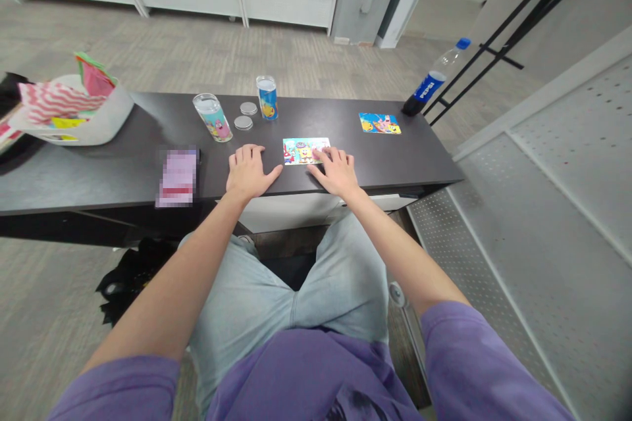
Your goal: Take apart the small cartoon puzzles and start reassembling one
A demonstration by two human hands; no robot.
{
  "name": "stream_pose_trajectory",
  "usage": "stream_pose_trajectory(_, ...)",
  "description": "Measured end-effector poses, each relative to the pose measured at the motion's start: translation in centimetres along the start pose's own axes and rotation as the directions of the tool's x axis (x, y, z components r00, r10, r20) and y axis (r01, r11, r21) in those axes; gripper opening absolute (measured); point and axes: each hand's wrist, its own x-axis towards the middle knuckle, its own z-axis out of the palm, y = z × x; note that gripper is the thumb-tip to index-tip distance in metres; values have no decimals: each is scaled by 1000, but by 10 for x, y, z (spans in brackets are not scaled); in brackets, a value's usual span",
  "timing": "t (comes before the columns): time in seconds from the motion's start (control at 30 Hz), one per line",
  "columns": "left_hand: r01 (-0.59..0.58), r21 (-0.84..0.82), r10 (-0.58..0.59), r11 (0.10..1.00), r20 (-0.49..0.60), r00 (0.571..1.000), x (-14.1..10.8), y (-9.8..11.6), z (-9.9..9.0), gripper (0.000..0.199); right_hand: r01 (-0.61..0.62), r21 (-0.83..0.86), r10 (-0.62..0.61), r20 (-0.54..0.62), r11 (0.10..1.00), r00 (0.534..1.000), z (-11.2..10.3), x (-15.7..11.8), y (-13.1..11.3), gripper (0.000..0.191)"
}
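Observation:
A colourful cartoon picture card [299,152] lies flat on the dark tabletop between my hands. My right hand [338,171] rests open, its fingertips over the card's right edge. To the left of the card, my left hand [248,171] lies flat on the table, fingers spread and holding nothing. Beyond it stand a clear cylindrical container [215,120] with a pink cartoon print and a smaller one [268,100] with a blue and yellow print. Two round silver lids [243,123] lie between these containers. A second cartoon card [380,123] is farther right.
At the far right corner of the dark table [336,112] stands a Pepsi bottle [430,82]. A white bin [103,125] with striped packaging sits at the left. Nearer me is a blurred pinkish rectangular item [178,176]. A perforated panel [567,145] borders the right side.

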Motion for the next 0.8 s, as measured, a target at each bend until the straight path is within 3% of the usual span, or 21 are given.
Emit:
stream_pose_trajectory(0.2,9,-9,-9,1000,7,1000,1,-2,0,84,1,13,-1,-9,1000,1000,-5,-7,25,71)
stream_pose_trajectory(0.47,1,-28,-1,1000,-11,1000,3,-6,4,91,-133,-34,133,-16,990,991,-19,-30,93,70)
stream_pose_trajectory(0.8,-6,-7,6,1000,10,1000,5,-8,5,103,-317,-43,316,-32,947,948,-38,-45,172,72)
